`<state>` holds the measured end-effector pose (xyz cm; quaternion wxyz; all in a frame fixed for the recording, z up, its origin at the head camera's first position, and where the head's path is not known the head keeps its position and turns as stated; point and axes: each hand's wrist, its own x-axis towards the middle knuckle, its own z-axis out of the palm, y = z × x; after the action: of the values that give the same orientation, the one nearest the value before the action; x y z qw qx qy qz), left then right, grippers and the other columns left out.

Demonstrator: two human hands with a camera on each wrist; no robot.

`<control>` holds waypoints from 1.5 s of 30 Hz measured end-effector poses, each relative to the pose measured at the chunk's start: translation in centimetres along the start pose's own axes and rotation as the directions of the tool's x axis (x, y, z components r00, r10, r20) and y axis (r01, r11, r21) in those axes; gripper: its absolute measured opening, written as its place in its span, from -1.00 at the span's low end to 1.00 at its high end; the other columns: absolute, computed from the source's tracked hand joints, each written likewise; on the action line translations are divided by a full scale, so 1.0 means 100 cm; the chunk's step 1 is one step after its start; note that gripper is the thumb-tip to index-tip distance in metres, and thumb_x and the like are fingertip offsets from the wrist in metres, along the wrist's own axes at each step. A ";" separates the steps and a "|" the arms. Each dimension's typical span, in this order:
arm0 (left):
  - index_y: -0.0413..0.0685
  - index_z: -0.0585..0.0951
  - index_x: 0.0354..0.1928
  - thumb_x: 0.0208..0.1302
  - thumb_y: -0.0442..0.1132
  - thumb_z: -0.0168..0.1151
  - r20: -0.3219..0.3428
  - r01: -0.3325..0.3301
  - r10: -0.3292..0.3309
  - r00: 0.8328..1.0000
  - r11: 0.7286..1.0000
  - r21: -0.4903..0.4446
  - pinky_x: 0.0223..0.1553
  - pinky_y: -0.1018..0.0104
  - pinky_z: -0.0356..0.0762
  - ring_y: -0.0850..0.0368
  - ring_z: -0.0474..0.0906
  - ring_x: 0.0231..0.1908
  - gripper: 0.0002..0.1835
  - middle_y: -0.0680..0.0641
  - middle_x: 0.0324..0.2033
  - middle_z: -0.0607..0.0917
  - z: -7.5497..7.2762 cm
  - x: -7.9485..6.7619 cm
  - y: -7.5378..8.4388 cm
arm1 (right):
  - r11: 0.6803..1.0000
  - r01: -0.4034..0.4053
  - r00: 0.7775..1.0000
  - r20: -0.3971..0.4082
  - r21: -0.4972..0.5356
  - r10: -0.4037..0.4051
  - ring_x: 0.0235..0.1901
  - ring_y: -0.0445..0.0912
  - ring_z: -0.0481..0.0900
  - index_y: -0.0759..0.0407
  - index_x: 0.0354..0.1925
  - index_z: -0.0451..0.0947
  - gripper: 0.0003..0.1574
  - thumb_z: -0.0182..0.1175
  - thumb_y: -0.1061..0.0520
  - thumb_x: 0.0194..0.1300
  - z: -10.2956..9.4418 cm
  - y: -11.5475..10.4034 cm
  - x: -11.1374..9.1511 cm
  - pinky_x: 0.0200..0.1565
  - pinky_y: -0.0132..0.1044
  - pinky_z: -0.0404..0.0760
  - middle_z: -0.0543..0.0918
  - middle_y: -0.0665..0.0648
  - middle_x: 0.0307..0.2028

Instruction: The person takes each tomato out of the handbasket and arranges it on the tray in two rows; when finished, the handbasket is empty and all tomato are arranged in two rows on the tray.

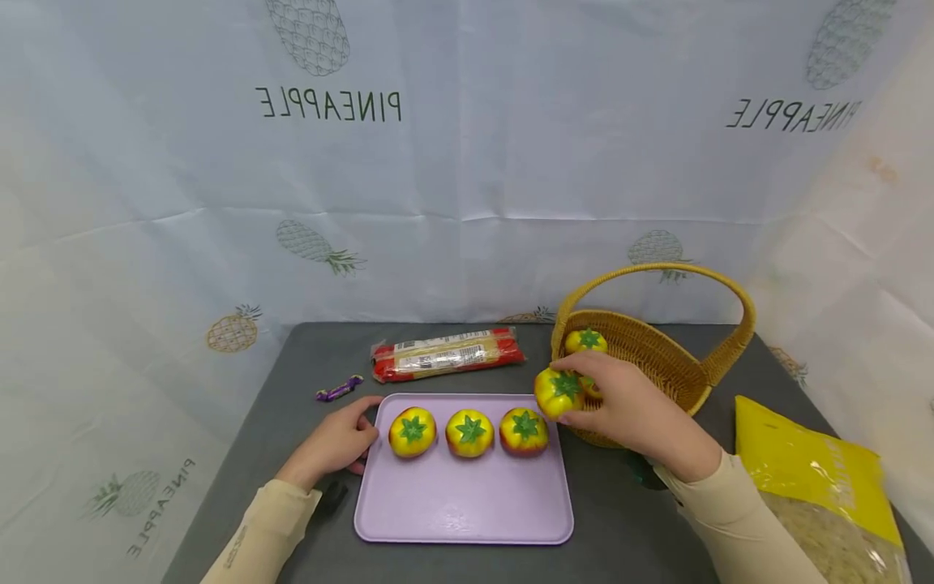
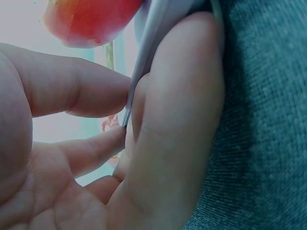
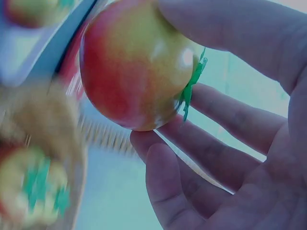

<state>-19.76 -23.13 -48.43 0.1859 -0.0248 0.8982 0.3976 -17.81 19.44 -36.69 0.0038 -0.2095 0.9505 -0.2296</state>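
Observation:
My right hand (image 1: 631, 405) holds a yellow-and-red persimmon (image 1: 559, 392) with a green leafy top, between thumb and fingertips. It hangs between the tray's upper right corner and the wicker basket (image 1: 660, 349). In the right wrist view the persimmon (image 3: 134, 67) fills the grip, its leaves toward the palm. Along the back of the lilac tray (image 1: 467, 503), three similar persimmons (image 1: 470, 432) sit in a row. My left hand (image 1: 337, 438) pinches the tray's left edge; the left wrist view has thumb and fingers on both faces of the rim (image 2: 144, 57).
In the basket lie more persimmons (image 1: 586, 341), one partly hidden behind my right hand. A red-ended packet of noodles (image 1: 447, 355) lies behind the tray, with a purple-wrapped candy (image 1: 339, 388) to its left. A yellow bag (image 1: 817, 487) lies at the right edge of the dark table.

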 end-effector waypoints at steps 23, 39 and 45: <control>0.03 0.46 0.54 0.40 -0.32 0.24 -0.017 -0.028 0.027 0.999 0.999 -0.044 -0.53 0.19 0.77 0.02 0.60 -0.43 -0.35 -0.13 -0.28 0.64 0.002 0.001 -0.003 | 0.970 0.197 0.945 0.234 0.144 -0.227 0.32 -0.17 0.56 -0.15 0.34 0.64 -0.25 0.63 -0.02 0.22 0.119 -0.118 0.024 0.42 -0.12 0.64 0.66 -0.15 0.29; 0.02 0.47 0.53 0.40 -0.33 0.23 -0.016 -0.039 0.039 0.999 0.998 -0.057 -0.55 0.19 0.77 0.03 0.59 -0.45 -0.35 -0.13 -0.29 0.63 0.001 -0.001 -0.004 | 0.955 0.268 0.926 0.242 0.127 -0.291 0.22 -0.26 0.59 -0.16 0.32 0.65 -0.27 0.64 -0.02 0.20 0.154 -0.128 0.029 0.38 -0.19 0.66 0.66 -0.17 0.29; 0.03 0.46 0.54 0.42 -0.31 0.24 -0.012 -0.032 0.031 0.999 0.998 -0.050 -0.53 0.21 0.77 0.04 0.59 -0.45 -0.35 -0.12 -0.29 0.63 0.000 0.000 -0.002 | 0.944 0.313 0.919 0.218 0.103 -0.329 0.23 -0.28 0.58 -0.15 0.32 0.63 -0.27 0.62 -0.02 0.21 0.159 -0.130 0.028 0.38 -0.24 0.65 0.65 -0.15 0.29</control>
<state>-19.73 -23.27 -48.50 0.1739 -0.0175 0.8892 0.4228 -13.57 0.96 -44.99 0.0839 -0.3876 0.8881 -0.2323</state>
